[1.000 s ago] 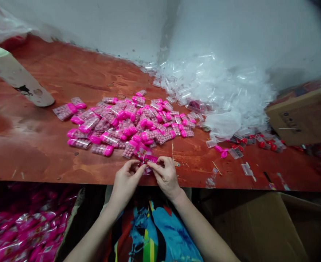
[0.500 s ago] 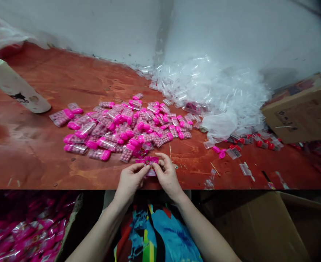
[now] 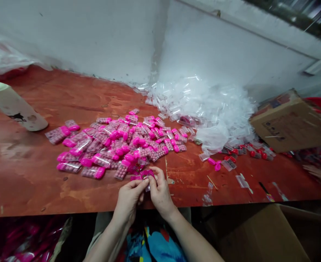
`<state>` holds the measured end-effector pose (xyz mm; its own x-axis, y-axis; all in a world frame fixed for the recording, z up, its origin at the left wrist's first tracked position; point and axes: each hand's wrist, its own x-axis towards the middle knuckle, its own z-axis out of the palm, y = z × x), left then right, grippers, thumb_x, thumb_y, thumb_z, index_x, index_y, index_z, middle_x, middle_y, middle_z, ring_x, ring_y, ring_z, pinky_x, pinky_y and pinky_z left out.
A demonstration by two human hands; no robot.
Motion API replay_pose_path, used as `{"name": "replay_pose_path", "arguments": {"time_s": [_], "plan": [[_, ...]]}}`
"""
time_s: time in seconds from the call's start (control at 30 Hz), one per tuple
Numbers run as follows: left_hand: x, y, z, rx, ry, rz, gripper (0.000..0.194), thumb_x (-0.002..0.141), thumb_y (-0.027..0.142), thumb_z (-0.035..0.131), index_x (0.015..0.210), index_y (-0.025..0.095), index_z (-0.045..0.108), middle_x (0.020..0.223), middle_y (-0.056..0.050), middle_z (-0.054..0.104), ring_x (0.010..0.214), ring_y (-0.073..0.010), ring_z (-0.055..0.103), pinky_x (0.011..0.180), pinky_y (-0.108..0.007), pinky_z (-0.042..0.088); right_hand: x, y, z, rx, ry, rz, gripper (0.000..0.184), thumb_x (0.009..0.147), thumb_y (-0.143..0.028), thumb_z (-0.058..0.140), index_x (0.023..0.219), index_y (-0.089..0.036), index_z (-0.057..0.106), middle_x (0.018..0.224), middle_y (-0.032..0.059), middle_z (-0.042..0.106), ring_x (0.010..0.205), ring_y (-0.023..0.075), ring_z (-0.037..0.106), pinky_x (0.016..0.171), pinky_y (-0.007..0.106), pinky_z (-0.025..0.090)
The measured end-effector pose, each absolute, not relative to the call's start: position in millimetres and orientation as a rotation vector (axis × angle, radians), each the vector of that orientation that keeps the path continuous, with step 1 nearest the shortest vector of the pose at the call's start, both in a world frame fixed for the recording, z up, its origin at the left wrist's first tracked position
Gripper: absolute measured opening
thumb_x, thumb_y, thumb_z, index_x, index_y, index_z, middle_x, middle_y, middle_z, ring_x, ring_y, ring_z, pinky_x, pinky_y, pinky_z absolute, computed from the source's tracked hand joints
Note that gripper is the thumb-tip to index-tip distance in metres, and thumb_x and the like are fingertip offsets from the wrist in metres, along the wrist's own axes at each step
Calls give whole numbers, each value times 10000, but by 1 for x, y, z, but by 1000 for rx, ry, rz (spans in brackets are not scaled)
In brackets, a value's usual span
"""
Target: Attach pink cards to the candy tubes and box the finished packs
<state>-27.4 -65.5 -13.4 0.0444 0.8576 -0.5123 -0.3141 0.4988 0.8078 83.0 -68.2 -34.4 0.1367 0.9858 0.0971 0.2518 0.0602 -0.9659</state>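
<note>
Pink wrapper (image 3: 144,175) near table edge (image 3: 81,211)

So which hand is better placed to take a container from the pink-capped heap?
Probably the left hand: most of the heap lies ahead and to its left. The right hand sits farther off; both hold the pink packet.

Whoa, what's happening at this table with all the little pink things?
Someone's left hand and right hand are pinching a shiny pink wrapper over the table's near edge. Just beyond it is a pile of clear containers with pink caps, filled with small pink balls. A big heap of clear plastic pieces lies against the wall. At the far right, another person's hand is near a cardboard box.
</note>
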Motion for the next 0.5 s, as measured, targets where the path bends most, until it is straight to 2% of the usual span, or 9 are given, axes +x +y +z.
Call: {"name": "replay_pose_path", "arguments": {"time_s": [0.1,0.3,0.4,0.5], "plan": [[-29,-64,-11,552,1180,915,394,627,496,800,631,139,635,353,50,431,348,-53,312,381,-188,181,89,-68,-34,-1413,-1404,878,272,970,-239,438,1231,-214,511,1026,68,697,876,176,674,785,301,501],[-40,-58,-3,498,1121,924,363,630,459,790,640,138,621,350,50,437,334,-55,317,370,-187,208,102,-46,-19,-1363,-1792,774,283,996,-274,406,1230,-210,551,862,42,706,705,176,659,670,282,489],[-47,-55,-4,484,1179,1005,351,597,417,822,691,129,645,357,53,449,340,-59,335,369,-185,208,105,-16,-4,-1307,-1936,504,297,999,-240,374,1181,-175,600,1029,98,698,932,219,635,836,337,485],[-52,-55,-4,477,1203,1033,360,583,396,838,731,115,668,363,49,463,347,-61,343,372,-187,219,100,14,10,-1340,-2152,216,333,974,-188,407,1256,-154,583,1230,134,626,1166,280,500,1000,442,391]]}}
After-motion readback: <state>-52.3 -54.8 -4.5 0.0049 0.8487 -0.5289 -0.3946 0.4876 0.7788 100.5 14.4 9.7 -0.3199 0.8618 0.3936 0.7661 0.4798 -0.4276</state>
